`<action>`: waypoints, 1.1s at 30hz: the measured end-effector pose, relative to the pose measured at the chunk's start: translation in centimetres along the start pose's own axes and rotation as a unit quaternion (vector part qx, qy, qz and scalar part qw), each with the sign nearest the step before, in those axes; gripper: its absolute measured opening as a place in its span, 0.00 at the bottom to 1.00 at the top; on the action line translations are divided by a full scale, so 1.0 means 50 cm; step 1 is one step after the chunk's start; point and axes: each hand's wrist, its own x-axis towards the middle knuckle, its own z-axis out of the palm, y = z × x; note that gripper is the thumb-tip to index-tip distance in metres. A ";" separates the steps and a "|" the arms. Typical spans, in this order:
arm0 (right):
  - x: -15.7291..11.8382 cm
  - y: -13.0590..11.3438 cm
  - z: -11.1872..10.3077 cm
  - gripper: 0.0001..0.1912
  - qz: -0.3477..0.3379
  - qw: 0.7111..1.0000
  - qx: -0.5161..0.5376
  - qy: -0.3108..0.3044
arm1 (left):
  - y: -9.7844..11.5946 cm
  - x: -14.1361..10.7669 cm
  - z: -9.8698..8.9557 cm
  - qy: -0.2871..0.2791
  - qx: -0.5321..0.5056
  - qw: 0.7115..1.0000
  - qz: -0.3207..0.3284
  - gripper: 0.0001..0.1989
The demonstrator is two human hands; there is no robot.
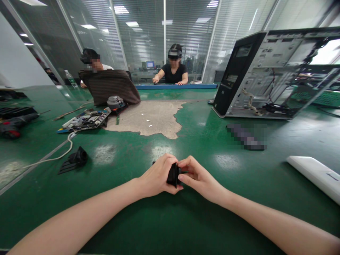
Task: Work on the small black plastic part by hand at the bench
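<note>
Head view: left hand grips 1 black part in curled fingers above the green table; right hand touches its side, whether gripping I cannot tell.

Black part, green tabletop

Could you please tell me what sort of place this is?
Probably an electronics workshop, perhaps for computers: an open computer case stands on the green worktop, with a circuit board and what looks like a power drill farther left.
</note>
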 end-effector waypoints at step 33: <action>-0.009 -0.001 0.005 0.13 -0.071 0.994 -0.077 0.005 | 0.000 0.001 -0.003 -0.002 0.001 1.000 -0.001 0.29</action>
